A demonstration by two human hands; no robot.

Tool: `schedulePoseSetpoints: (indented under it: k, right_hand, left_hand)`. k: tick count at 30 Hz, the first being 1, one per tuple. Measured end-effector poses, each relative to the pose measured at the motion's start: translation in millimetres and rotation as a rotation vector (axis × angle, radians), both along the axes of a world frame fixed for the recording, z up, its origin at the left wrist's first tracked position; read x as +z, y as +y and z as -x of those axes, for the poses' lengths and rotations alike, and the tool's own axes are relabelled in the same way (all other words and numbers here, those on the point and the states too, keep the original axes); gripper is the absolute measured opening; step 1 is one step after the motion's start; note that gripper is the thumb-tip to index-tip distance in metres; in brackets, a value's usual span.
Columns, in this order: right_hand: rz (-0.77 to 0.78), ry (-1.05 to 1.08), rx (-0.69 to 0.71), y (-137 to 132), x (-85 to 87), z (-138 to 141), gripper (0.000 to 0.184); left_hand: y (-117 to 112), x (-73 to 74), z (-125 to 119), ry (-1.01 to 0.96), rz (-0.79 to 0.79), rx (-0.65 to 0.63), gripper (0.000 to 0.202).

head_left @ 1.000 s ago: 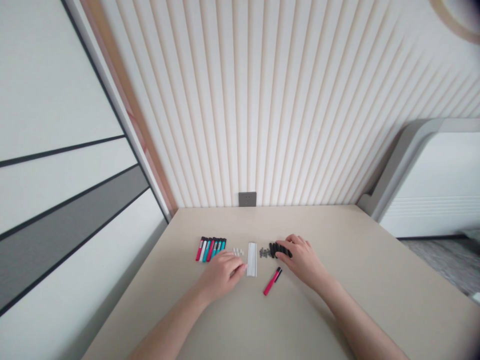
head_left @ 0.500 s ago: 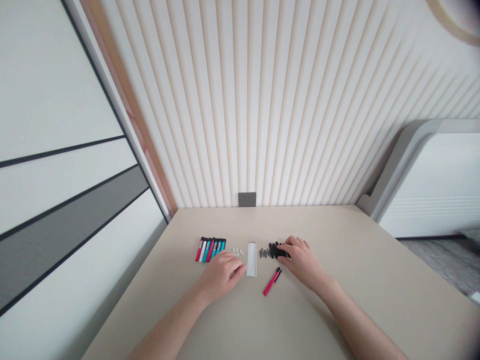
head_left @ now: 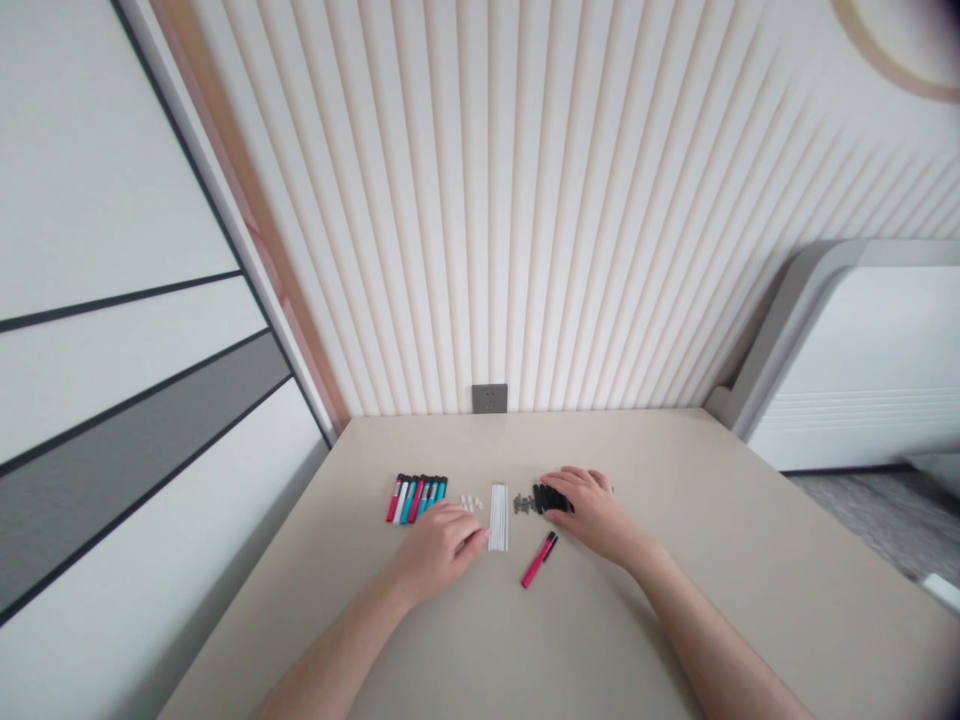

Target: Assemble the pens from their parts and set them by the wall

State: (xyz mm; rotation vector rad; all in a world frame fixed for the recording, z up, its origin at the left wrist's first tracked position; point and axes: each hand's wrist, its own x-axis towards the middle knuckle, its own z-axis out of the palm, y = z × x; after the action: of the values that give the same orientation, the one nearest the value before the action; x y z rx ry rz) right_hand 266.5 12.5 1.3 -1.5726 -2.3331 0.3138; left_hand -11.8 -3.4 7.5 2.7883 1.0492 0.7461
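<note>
My left hand [head_left: 442, 545] rests on the table, fingers loosely bent and thumb apart, with nothing visible in it. Its fingertips are beside small white pieces [head_left: 471, 503], and the thumb reaches the edge of a bundle of thin white rods [head_left: 499, 517]. Farther right, my right hand [head_left: 589, 505] spans a row of black pen caps [head_left: 551, 498], fingers at their far ends and thumb at the near ends; the hand hides part of the row. Small grey pieces [head_left: 523, 504] lie just left of the caps. Nearer me is a pink pen [head_left: 537, 562] with a black clip end, lying at a slant.
Several pink, white and teal pen barrels [head_left: 415, 500] with black ends lie side by side at the left. Behind the beige table [head_left: 480, 640] stands a ribbed wall with a dark socket [head_left: 490, 398]. A cabinet front [head_left: 150, 480] borders the left side.
My right hand has shifted slightly around the black caps, which now sit closer together and more evenly lined up. My left hand stays by the white pieces. The view has turned slightly right.
</note>
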Motion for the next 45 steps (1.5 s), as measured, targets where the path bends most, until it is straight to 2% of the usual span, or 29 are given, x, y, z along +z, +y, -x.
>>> schedulePoseSetpoints:
  k: [8,17,32,45]
  right_hand:
    - [-0.015,0.019,-0.007,-0.8,1.0,0.6,0.035]
    - [0.021,0.051,0.047,2.9,-0.6,5.0,0.051]
    - [0.003,0.084,0.051,4.8,-3.4,6.8,0.040]
    - [0.014,0.094,0.074,5.7,-3.8,3.5,0.041]
  left_hand:
    - [-0.3,1.4,-0.2,0.019,0.000,0.008,0.028]
    - [1.1,-0.7,-0.1,0.005,-0.007,-0.011,0.029]
    - [-0.3,0.1,0.2,0.085,0.002,0.008,0.028]
    - [0.8,-2.6,1.3,0.077,-0.004,-0.001,0.027]
